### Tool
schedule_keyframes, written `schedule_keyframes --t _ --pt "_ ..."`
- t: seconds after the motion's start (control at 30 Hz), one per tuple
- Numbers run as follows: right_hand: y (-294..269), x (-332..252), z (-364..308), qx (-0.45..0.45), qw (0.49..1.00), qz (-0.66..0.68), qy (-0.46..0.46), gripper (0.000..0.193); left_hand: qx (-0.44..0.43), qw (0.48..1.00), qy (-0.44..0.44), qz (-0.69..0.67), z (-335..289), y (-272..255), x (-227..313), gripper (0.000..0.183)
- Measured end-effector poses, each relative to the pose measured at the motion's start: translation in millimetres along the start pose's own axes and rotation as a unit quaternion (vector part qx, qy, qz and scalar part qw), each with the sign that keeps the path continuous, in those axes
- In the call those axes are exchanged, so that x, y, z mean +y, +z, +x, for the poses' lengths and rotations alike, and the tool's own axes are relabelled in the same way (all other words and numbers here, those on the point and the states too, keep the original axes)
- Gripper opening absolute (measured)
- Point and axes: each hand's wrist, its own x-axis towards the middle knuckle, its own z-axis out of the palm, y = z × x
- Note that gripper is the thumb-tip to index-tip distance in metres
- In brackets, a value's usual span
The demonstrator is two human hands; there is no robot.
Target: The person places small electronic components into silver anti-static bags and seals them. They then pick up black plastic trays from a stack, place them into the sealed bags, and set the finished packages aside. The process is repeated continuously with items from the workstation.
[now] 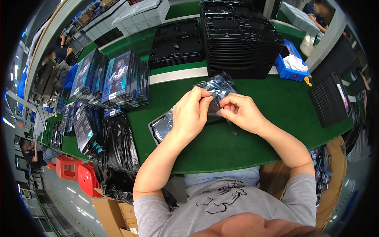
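At the left of the green work table (pixel 296 130), glossy dark boxes with a printed figure (pixel 116 77) are set in stacks. (They appear to be closed; whether they have been processed or are waiting cannot be told.) A crumpled black plastic bag (pixel 118 146) is draped at the table's near left edge.

To the right of the bag, a flat rectangular item with a grey rim (pixel 162 127) is laid on the table and is partly covered by the left forearm. The left hand (pixel 192 110) is positioned above it, with thumb and forefinger pinched on a shiny transparent plastic film (pixel 222 85). The film is bunched at the middle of the table, between and beyond the hands. By the right hand (pixel 242 112), curled with its fingertips drawn together, the film's near part is gripped.

Progress is judged as partial: the film has been taken up by both hands, but its handling is not finished, and it is not yet clear of the item. (How much of the item is wrapped is hidden by the hands.)

At the far side, a low stack of black moulded plastic trays (pixel 175 43) and a taller stack of similar black trays (pixel 241 47) are left untouched. At the far right, a blue plastic bin (pixel 294 74) is seen, holding crumpled white material.
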Motion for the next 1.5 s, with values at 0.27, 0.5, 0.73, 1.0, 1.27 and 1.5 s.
schedule_keyframes --t 0.27,0.5,0.73,1.0,1.27,1.5 --pt "-6 16 1 0.015 0.985 0.163 0.046 0.015 -0.006 0.996 0.031 0.078 4 -3 0 0.010" --pt "-78 -14 21 0.251 0.962 0.030 -0.104 0.015 0.026 0.996 0.026 0.082 5 -11 -5 0.009" --pt "-179 -55 118 0.349 0.766 -0.494 -0.219 0.016 0.016 0.996 0.068 0.060 4 -8 1 0.007" --pt "-173 -45 191 0.139 0.679 -0.721 0.002 0.020 0.013 0.993 0.093 0.064 2 -5 -4 0.007" --pt "-178 -57 152 0.173 0.801 -0.571 0.042 0.042 0.004 0.992 0.107 0.061 -2 -3 -4 0.007" --pt "-177 -25 82 0.182 0.857 -0.478 -0.062 0.037 -0.019 0.991 0.114 0.069 -5 -3 2 0.009"
